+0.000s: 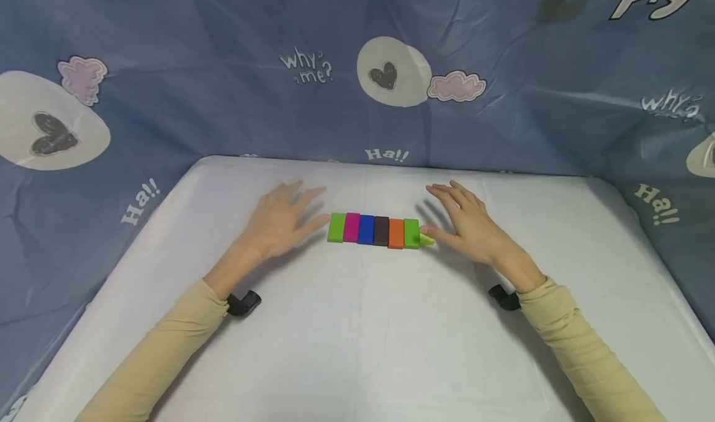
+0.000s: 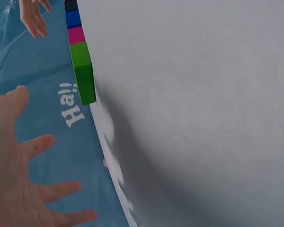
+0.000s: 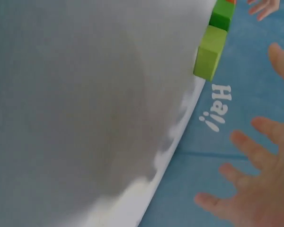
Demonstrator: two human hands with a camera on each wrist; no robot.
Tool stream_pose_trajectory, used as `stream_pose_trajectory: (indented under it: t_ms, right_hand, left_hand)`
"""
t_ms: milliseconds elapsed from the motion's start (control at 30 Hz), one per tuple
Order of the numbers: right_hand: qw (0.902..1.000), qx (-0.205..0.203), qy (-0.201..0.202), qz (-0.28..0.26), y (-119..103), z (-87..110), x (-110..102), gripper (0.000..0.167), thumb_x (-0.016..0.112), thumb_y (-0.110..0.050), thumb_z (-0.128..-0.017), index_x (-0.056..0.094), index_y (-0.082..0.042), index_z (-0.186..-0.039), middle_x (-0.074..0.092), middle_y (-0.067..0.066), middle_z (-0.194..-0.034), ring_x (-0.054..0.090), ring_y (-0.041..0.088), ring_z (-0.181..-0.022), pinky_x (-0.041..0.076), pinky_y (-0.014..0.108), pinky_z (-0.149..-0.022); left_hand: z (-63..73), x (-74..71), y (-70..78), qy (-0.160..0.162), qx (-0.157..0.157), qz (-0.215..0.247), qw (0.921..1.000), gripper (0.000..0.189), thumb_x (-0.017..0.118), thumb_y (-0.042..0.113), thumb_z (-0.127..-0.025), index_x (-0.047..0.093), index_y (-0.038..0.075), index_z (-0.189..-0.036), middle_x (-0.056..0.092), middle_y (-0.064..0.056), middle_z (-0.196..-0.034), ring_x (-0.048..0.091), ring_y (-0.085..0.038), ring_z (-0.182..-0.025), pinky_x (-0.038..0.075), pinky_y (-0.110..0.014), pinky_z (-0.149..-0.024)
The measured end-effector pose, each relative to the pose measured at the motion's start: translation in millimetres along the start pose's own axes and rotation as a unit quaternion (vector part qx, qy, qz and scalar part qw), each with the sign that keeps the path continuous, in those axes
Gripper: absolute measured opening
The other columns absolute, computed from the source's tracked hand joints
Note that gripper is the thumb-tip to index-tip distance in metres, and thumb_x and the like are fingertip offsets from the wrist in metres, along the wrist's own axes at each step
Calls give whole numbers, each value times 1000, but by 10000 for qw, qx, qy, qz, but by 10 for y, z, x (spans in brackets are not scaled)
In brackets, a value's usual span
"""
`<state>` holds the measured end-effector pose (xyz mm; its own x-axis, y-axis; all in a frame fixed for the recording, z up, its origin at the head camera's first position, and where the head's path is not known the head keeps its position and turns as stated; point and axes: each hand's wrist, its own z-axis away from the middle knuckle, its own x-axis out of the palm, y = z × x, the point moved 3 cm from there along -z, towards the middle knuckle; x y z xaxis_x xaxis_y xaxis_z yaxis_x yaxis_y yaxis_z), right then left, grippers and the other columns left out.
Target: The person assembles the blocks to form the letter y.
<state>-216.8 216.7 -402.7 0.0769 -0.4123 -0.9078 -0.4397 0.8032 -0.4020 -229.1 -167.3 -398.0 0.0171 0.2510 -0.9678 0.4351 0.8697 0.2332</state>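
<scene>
A row of coloured blocks lies side by side on the white table. From left to right in the head view come a green block (image 1: 336, 228), a magenta block (image 1: 351, 228), a blue block (image 1: 365, 229), a dark brown block (image 1: 381, 231), an orange block (image 1: 396, 233) and another green block (image 1: 411, 233). At the right end is a yellow-green block (image 3: 210, 52), partly hidden by a thumb in the head view. My left hand (image 1: 282, 220), fingers spread, hovers beside the left end. My right hand (image 1: 469, 226) hovers likewise at the right end. Neither hand holds anything.
White cloth covers the table (image 1: 357, 335). A blue printed curtain (image 1: 234, 87) stands behind and along both sides. Each wrist carries a black strap mount, one at the left wrist (image 1: 244, 304) and one at the right wrist (image 1: 504, 298).
</scene>
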Motion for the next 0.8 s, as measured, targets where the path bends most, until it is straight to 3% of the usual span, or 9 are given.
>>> stream_pose_trajectory:
  t_ms: [300, 800]
  right_hand:
    - [9982, -142, -500, -290, -97, -9, 86, 93, 78, -58, -94, 34, -22, -169, 37, 12, -174, 22, 39, -167, 22, 73, -129]
    - [9955, -399, -862, 11, -173, -39, 120, 83, 82, -51, -93, 52, -12, -159, 50, 22, -165, 38, 47, -159, 30, 77, -124]
  left_hand:
    - [-17, 43, 182, 20, 477, 309, 9984, 63, 51, 58, -109, 52, 20, -160, 54, -12, -165, 44, -42, -157, 32, -68, -128]
    - [-105, 139, 559, -284, 623, 763, 9947, 58, 55, 57, -108, 59, 23, -154, 57, -14, -159, 52, -41, -150, 37, -65, -126]
